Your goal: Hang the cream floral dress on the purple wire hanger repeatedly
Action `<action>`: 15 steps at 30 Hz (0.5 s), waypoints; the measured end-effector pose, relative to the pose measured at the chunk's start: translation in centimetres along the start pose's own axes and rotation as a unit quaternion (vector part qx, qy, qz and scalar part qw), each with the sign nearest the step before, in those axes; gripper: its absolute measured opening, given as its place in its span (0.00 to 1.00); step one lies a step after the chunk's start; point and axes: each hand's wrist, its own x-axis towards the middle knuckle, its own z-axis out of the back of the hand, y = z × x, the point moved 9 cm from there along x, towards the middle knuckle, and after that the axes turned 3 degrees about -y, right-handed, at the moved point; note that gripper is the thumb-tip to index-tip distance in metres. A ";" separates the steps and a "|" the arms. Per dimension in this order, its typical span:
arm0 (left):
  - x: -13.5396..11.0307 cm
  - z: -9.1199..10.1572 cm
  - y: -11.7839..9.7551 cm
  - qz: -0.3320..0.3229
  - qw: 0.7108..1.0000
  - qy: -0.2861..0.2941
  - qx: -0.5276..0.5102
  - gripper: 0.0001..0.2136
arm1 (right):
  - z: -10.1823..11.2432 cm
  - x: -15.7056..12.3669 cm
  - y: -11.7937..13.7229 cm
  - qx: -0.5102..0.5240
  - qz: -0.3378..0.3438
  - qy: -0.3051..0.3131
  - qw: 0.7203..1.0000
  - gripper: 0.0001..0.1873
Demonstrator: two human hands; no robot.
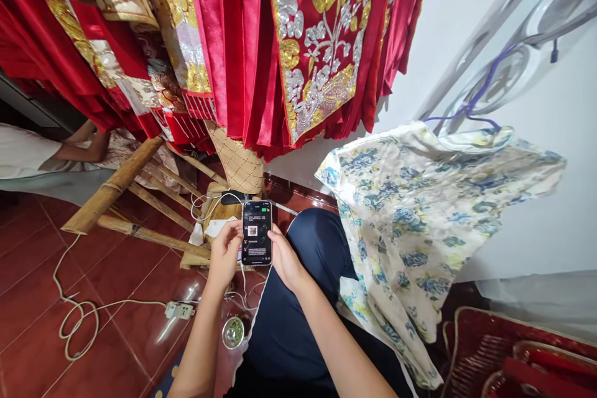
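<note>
A black smartphone [256, 232] with a lit screen is upright in front of me, over my knee in dark blue fabric [317, 261]. My left hand [225, 254] grips its left edge with curled fingers. My right hand [284, 259] holds its right edge, thumb toward the screen. A white cable hangs down from the phone's lower end. A floral cream-and-blue garment [410, 224] hangs on a hanger just to the right of my knee.
Red and gold embroidered garments [317, 37] hang overhead. A bamboo chair frame [121, 189] stands at left, another person's arm [81, 149] behind it. A white power strip [180, 310] with a looped cord lies on the red tiled floor. Red woven baskets [513, 354] sit lower right.
</note>
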 end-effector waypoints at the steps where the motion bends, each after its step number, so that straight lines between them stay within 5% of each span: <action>1: 0.0 0.0 0.0 -0.002 1.000 -0.001 0.002 0.09 | 0.0 0.0 0.0 0.001 0.001 0.001 1.000 0.20; 11: -0.4 -0.7 -0.2 -0.001 0.999 0.007 0.045 0.15 | -0.3 0.1 0.3 0.022 0.016 0.007 1.000 0.18; 15: -1.0 -1.4 -0.4 0.011 0.997 0.071 0.005 0.21 | -0.3 0.0 0.5 0.031 0.014 0.006 0.999 0.18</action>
